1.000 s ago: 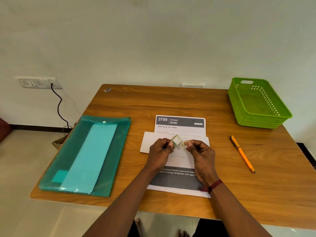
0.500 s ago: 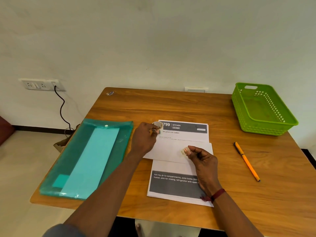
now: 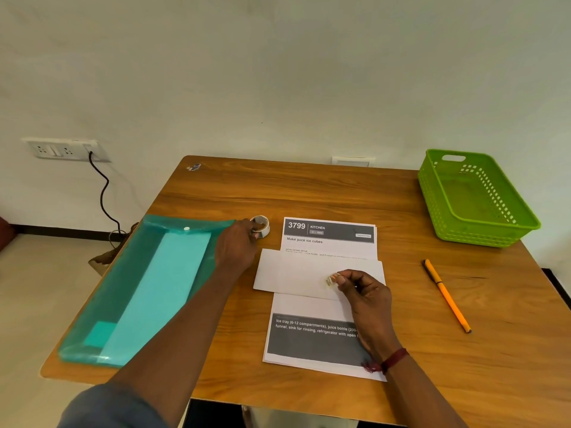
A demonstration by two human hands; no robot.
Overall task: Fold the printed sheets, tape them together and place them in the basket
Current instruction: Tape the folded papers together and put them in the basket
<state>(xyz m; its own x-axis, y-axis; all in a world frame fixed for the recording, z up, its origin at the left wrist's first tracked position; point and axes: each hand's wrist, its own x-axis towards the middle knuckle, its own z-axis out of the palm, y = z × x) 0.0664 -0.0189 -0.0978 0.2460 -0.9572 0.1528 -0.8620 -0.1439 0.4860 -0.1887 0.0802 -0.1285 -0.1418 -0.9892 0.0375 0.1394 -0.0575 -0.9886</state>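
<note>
One sheet [image 3: 293,273] folded; right hand [image 3: 367,296] pinches tape piece [image 3: 331,280] over it; left hand [image 3: 236,247] holds tape roll [image 3: 262,226]; taping, basket [image 3: 472,233] placement remain.

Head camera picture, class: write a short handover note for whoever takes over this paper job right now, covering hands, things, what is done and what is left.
Left hand grips the tape roll low at the table, beside the green folder.
Right hand pinches a tape piece over the folded sheet.
The folded sheet lies across a flat printed sheet. The basket stands far right with no paper in it.
Done: one sheet folded, tape piece off the roll.
Left: probably stick the tape down, fold the flat sheet, join them, then put them in the basket.
</note>
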